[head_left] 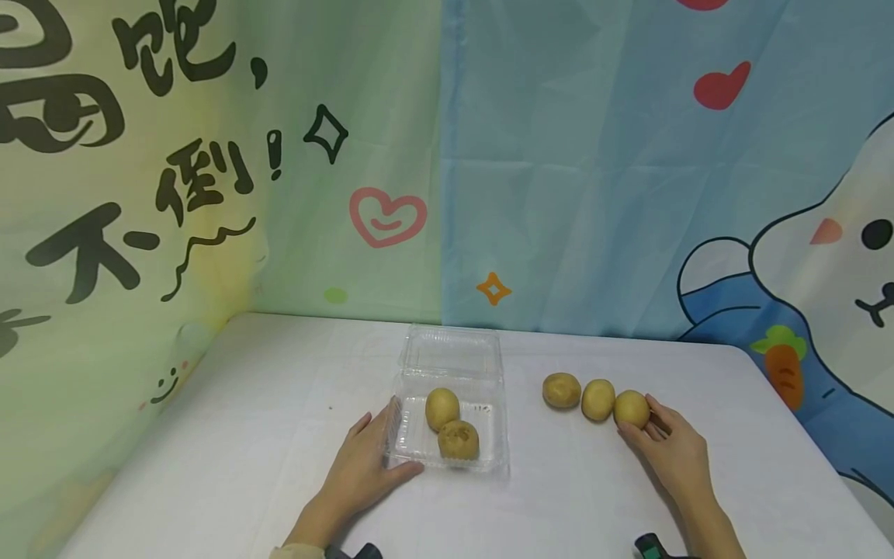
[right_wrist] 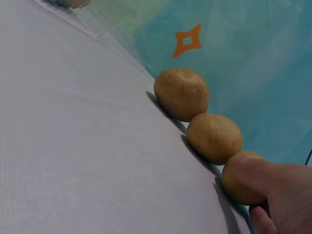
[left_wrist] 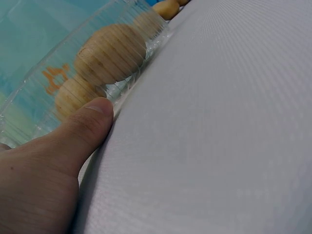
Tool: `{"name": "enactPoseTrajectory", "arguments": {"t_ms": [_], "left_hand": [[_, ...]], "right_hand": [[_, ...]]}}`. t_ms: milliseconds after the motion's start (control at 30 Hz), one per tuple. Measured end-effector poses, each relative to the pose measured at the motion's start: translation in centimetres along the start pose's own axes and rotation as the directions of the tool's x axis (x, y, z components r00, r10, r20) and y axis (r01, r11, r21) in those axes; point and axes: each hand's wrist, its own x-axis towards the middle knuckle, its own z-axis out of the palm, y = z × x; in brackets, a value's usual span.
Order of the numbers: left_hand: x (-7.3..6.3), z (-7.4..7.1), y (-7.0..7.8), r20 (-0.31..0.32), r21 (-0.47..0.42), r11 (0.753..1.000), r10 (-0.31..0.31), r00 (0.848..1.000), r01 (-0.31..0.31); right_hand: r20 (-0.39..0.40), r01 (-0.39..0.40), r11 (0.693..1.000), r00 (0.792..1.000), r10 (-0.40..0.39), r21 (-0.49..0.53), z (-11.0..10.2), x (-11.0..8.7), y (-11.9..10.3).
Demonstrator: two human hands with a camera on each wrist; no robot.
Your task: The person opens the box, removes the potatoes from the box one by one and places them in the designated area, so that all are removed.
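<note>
My right hand [head_left: 673,449] pinches a small round potato [head_left: 632,408] between thumb and fingers, at the right end of a short row. Beside it lie a second potato [head_left: 598,400] and a third potato [head_left: 562,390] on the white cloth. With straight fingers along its left side and the thumb at its front corner, my left hand [head_left: 363,464] touches a clear plastic clamshell box [head_left: 492,435]. Two potatoes sit in its base: one potato [head_left: 442,408] behind, and another potato [head_left: 459,440] in front. In the left wrist view the thumb [left_wrist: 92,122] lies against the ribbed wall.
The box's raised clear lid [head_left: 452,353] stands at the back, near the printed curtain [head_left: 559,194]. White cloth [head_left: 279,466] covers the table. Black wrist straps [head_left: 649,546] show at the bottom edge.
</note>
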Motion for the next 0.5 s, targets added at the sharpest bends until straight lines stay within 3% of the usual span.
{"name": "enactPoseTrajectory", "arguments": {"t_ms": [500], "left_hand": [[0.02, -0.03, 0.05, -0.006, 0.002, 1.0, 0.009, 1.0, -0.009]], "right_hand": [[-0.018, -0.022, 1.0, 1.0, 0.022, -0.013, -0.03, 0.04, -0.09]]}}
